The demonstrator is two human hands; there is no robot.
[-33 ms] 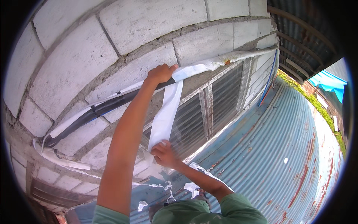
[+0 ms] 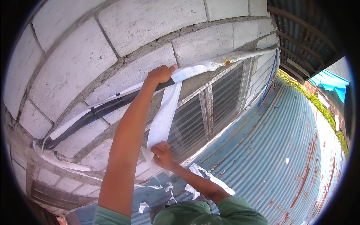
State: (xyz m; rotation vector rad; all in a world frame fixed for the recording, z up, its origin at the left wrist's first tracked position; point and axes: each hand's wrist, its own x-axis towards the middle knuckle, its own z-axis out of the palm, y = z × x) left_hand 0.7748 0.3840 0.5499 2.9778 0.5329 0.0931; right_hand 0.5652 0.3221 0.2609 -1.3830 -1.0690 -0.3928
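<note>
A long pipe run slants along the block wall. Its right stretch is wrapped in white tape (image 2: 204,66), its left stretch has a black covering (image 2: 123,98), and a white strip lies along its upper side. Where the white wrap ends, my left hand (image 2: 161,74) is closed over the pipe run from above. From that spot a flat white tape strip (image 2: 162,120) hangs down in front of the window. Lower down, my right hand (image 2: 162,154) pinches the strip's lower part with bent fingers, a loose flap of it beside them.
A louvred window (image 2: 193,122) with mesh edging lies behind the strip. Rusty blue corrugated roofing (image 2: 262,150) spreads below and right. White scraps (image 2: 212,180) lie near my right forearm. Thin pipes (image 2: 71,163) bend down at the left; a metal overhang (image 2: 303,33) covers the upper right.
My right hand and the hanging strip have shifted slightly left. My left hand keeps its place on the pipe run.
</note>
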